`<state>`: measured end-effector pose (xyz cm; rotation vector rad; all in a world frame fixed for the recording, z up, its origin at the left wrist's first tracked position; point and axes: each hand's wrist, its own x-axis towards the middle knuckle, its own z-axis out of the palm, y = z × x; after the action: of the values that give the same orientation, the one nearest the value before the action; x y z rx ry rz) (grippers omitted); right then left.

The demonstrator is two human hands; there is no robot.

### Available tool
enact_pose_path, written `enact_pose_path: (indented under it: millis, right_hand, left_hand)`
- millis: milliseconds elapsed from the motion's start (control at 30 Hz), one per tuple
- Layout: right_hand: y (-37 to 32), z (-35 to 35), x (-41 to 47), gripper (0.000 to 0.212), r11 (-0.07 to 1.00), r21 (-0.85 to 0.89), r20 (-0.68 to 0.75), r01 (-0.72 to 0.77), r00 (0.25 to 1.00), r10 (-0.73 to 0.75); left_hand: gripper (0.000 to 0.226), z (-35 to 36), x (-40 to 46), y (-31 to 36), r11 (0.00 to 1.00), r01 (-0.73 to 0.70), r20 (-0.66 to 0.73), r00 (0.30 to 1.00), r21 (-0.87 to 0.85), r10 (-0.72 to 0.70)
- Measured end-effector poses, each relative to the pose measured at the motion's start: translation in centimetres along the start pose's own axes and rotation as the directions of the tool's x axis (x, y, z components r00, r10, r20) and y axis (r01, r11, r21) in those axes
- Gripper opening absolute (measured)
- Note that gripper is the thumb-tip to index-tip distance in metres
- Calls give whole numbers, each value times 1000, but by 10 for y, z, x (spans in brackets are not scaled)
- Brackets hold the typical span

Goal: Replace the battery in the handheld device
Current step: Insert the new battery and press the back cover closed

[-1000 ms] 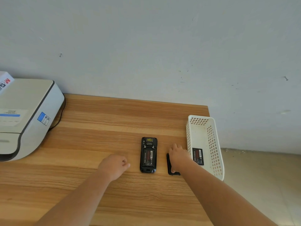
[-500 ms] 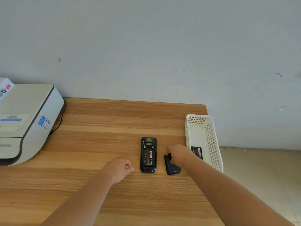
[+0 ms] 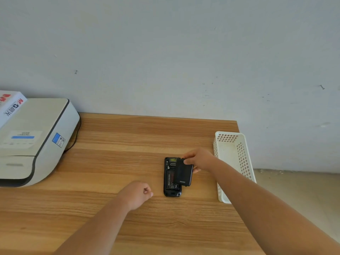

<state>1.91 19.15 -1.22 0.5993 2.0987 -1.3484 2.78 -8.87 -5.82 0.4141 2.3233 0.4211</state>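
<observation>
Two bare hands reach over the wood-grain tabletop (image 3: 114,162). The right hand (image 3: 199,159) pinches the top edge of a flat black back cover (image 3: 184,173) (its grip closed on it, thumb on the outer face), holding it tilted over the right side of the black handheld device (image 3: 170,184). That device lies face down near the middle of the tabletop, its battery compartment exposed. The left hand (image 3: 137,194) rests beside it as a loose fist, holding nothing. A white perforated plastic basket (image 3: 241,155) stands to the right.
</observation>
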Motion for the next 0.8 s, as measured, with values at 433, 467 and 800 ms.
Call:
enact_pose_path:
  millis: [433, 467, 800]
  right_hand:
    - [-6, 37, 21, 24, 1000, -19, 43, 4, 999, -3]
    - [-4, 40, 22, 25, 999, -32, 43, 4, 999, -3]
    - [8, 53, 26, 27, 979, -197, -17, 46, 999, -50]
  left_hand:
    - [20, 2, -6, -14, 999, 31, 2, 1000, -39, -31]
    - [20, 2, -5, -14, 999, 32, 3, 999, -38, -32]
    - [22, -4, 5, -9, 999, 31, 29, 999, -18, -30]
